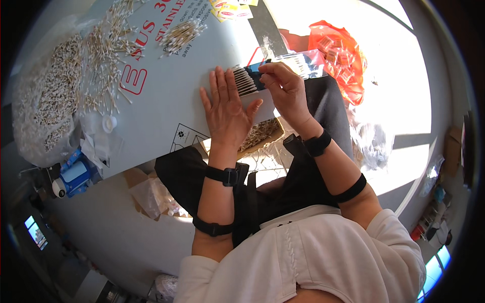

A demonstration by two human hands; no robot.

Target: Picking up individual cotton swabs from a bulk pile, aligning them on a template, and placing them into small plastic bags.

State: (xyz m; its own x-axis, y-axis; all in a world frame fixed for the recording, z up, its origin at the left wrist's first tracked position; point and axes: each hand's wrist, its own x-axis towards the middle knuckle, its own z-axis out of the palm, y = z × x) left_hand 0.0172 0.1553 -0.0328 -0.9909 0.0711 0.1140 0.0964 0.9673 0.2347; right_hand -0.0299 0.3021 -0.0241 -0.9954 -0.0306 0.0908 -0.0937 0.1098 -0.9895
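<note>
A tight row of cotton swabs (246, 81) sticks out of a clear and blue packet (298, 64) lying on the white cardboard sheet (166, 106). My left hand (226, 108) lies flat and open on the sheet, its fingertips against the swab ends. My right hand (284, 88) pinches the packet's mouth where the swabs enter it. Both forearms carry black straps at wrist and elbow.
Loose cotton swabs (108, 48) are strewn over the sheet's far left, next to a big clear bag of swabs (45, 101). A smaller swab heap (181, 34) lies further back. An orange bag of packets (338, 58) sits at right. A brown box (260, 134) holds more swabs below my hands.
</note>
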